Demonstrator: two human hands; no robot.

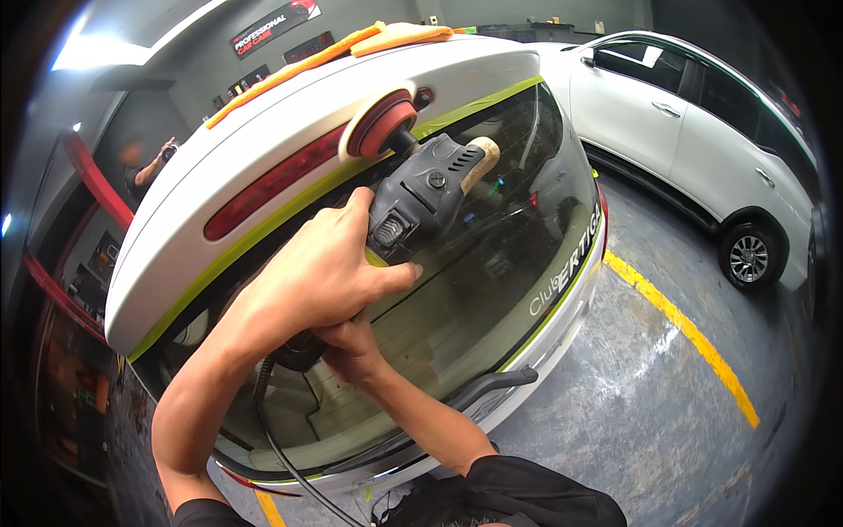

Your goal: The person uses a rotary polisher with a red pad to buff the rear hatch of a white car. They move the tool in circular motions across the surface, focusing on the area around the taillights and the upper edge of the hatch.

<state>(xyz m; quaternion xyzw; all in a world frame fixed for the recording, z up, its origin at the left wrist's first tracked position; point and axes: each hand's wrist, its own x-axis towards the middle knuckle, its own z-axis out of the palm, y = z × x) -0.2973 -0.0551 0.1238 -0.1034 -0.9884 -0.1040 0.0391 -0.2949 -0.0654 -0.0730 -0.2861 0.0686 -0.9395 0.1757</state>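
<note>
Grey walls [351, 16] stand at the back of a garage, and a bright lamp [101, 53] shines at the top left. On the far left, a red bar [95, 183] slants down. Next to it, well back, a person in a dark top [136, 176] holds up a small dark thing.

Then comes the back of a white car [176, 233]. Orange cloths [399, 39] lie on its top edge. Below them is a long red light [277, 183], with green tape [483, 101] stuck under it.

A black cord [262, 382] hangs down near the left arm. The left hand [338, 263] grips the middle of a black polisher [421, 198], its thumb pointing right. Just under that wrist, the right hand [351, 347] is closed on the polisher's back end, and its fingertips are hidden.

The polisher is up in front of the dark back window [457, 299]. Its round red and white pad [382, 123] sits against the white car by the right end of the red light. Lower down is a black wiper [492, 384].

To the right, a yellow line [685, 329] crosses the grey floor [606, 378] beside another white car [628, 119].
</note>
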